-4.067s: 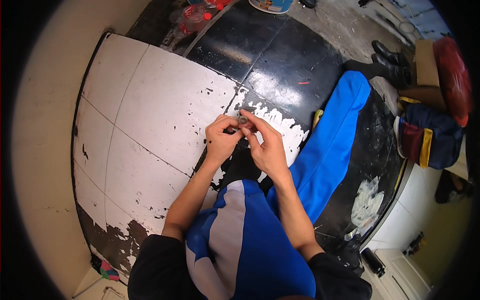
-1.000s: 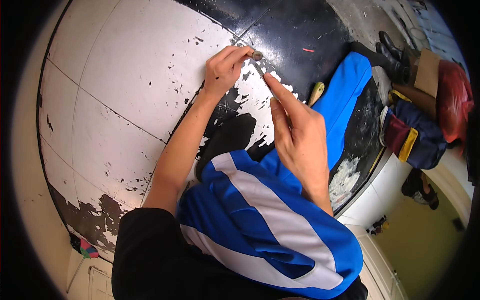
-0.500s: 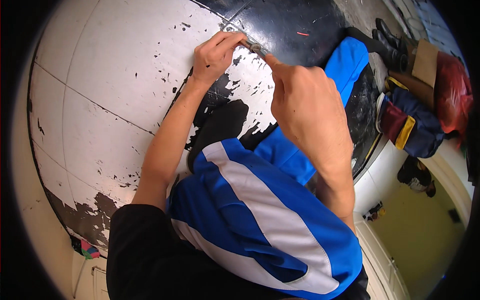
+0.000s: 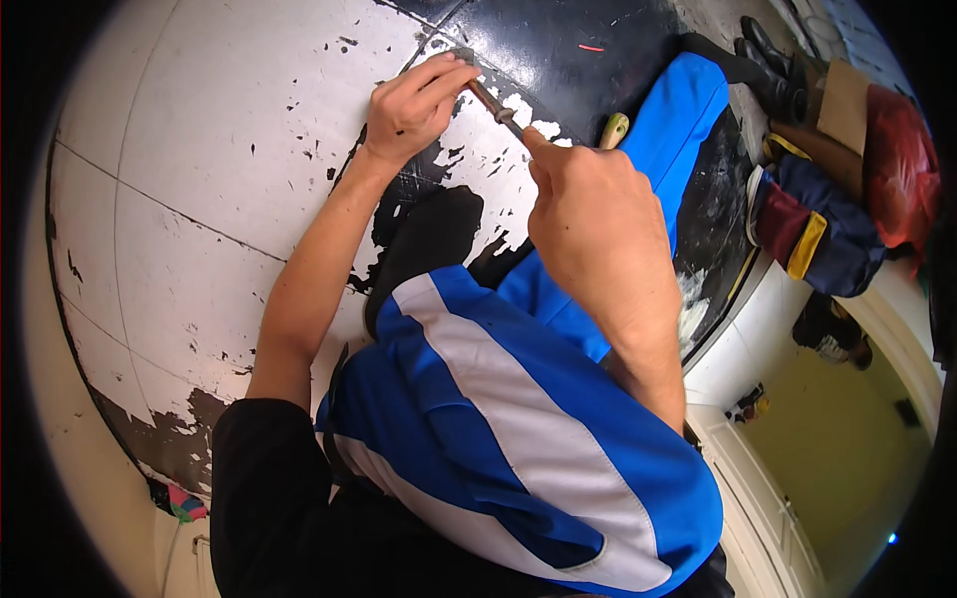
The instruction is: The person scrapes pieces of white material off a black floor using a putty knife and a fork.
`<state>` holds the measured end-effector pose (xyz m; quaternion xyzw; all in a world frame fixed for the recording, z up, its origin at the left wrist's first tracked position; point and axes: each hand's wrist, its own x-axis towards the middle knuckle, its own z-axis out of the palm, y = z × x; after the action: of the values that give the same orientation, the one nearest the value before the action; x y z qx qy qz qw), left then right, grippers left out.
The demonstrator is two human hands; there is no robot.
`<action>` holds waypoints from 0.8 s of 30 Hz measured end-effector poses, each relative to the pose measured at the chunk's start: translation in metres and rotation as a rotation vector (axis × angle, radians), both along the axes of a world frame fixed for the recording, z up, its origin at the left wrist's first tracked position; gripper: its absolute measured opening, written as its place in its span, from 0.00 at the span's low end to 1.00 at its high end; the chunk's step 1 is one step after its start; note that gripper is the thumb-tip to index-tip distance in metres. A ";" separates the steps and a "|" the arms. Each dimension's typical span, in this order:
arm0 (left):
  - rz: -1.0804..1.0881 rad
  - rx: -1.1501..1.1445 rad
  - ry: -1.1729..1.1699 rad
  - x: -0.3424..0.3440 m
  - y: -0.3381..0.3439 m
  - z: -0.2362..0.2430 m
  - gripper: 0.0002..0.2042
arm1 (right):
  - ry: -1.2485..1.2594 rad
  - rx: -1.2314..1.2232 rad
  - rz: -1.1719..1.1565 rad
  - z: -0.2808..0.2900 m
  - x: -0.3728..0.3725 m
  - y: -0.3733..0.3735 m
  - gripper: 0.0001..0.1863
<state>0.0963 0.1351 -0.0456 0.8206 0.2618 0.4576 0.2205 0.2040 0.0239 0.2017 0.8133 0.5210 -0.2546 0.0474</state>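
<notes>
My left hand (image 4: 411, 108) is closed, its fingertips pressed down over the far end of a slim metal hand tool (image 4: 484, 99). The tool has a brown, rusty-looking shaft with a raised collar, and a flat grey tip (image 4: 462, 54) shows by my left fingertips. My right hand (image 4: 598, 214) is wrapped round its near end, the index finger stretched along the shaft. Behind the right knuckles a pale yellow-green handle end (image 4: 615, 130) sticks out; whether it belongs to the same tool I cannot tell. Under both hands lies the floor (image 4: 515, 179), its white paint flaking off black.
My bent legs in blue trousers (image 4: 558, 399) fill the near middle. At the right lie black shoes (image 4: 768, 75), a cardboard box (image 4: 844, 112), a red plastic bag (image 4: 895, 164) and a navy bag (image 4: 832, 239). A red strip (image 4: 591, 47) lies on black floor.
The view has shifted slightly. Both hands still hold the tool, now a little farther left in the picture and at a changed angle. The pale handle end has come into sight behind my right hand.
</notes>
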 end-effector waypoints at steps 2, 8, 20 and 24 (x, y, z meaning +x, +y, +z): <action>-0.009 0.006 0.005 0.001 -0.001 -0.001 0.15 | -0.011 0.016 -0.066 -0.003 0.001 -0.006 0.17; -0.073 -0.043 0.040 -0.002 -0.005 0.003 0.16 | 0.056 0.158 -0.092 -0.023 0.006 -0.027 0.16; -0.327 0.030 -0.066 0.005 -0.027 0.017 0.14 | 0.195 0.195 -0.234 -0.031 -0.005 -0.031 0.14; -0.322 0.020 -0.117 0.016 -0.028 0.020 0.12 | 0.255 0.173 -0.326 -0.023 -0.004 -0.024 0.13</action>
<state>0.1121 0.1066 -0.0256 0.8262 0.1093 0.4658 0.2976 0.2000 0.0001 0.1782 0.8491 0.4044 -0.3138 -0.1307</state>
